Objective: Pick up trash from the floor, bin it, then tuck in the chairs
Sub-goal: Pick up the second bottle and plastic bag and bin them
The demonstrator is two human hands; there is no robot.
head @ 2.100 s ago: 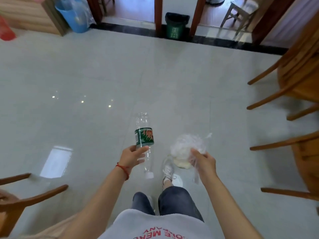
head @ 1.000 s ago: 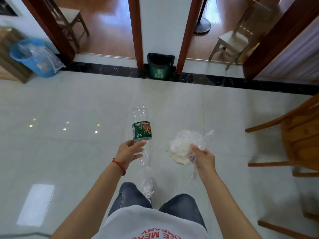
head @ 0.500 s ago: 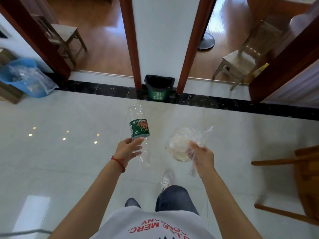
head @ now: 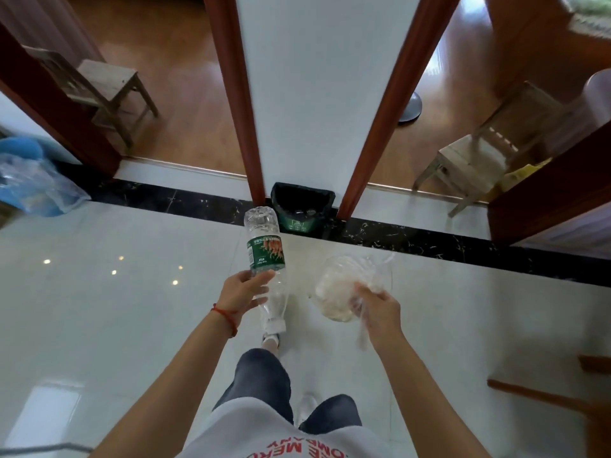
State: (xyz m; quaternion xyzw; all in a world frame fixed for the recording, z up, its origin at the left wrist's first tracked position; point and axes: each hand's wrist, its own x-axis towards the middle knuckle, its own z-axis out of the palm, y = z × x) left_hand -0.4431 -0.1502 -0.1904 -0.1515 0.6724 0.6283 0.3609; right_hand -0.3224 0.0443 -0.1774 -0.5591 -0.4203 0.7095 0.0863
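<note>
Now bottle (head: pixel 266 256) points cap-down, near-vertical.

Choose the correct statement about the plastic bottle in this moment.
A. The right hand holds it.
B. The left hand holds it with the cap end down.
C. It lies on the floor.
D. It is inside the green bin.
B: the left hand grips the plastic bottle below its green label, cap end pointing down.

Green label (head: pixel 266 253) on the plastic bottle (head: pixel 267 259) with small white print too fine to read, white recycling-type symbols on the green bin (head: pixel 301 206) front, red upside-down letters "MER" and "OMPANY" on the white shirt (head: pixel 284 439)
</note>
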